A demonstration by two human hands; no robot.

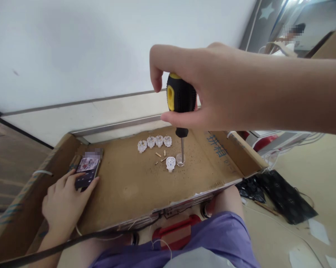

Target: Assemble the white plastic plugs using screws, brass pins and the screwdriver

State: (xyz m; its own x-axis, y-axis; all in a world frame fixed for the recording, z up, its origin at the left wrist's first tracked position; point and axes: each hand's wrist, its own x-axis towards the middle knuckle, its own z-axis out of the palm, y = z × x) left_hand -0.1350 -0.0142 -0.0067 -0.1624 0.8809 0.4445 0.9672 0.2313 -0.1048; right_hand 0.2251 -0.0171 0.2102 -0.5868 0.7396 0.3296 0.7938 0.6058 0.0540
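Note:
My right hand [190,85] grips the handle of a black and yellow screwdriver [181,95], which stands upright. Its tip meets a small clear plastic part [180,160] lying on the cardboard. Just left of that lies a white plastic piece [170,163]. Small brass pins [158,154] are scattered beside it. Farther back, several white plug parts [150,142] sit in a row. At the left, my left hand [67,197] rests with fingers spread on a phone [87,169] whose screen is lit.
A cardboard tray [123,193] with raised sides holds these things, against a white wall [101,48]. Cables and black items [285,195] lie on the floor at the right. A person [293,33] is in the far background.

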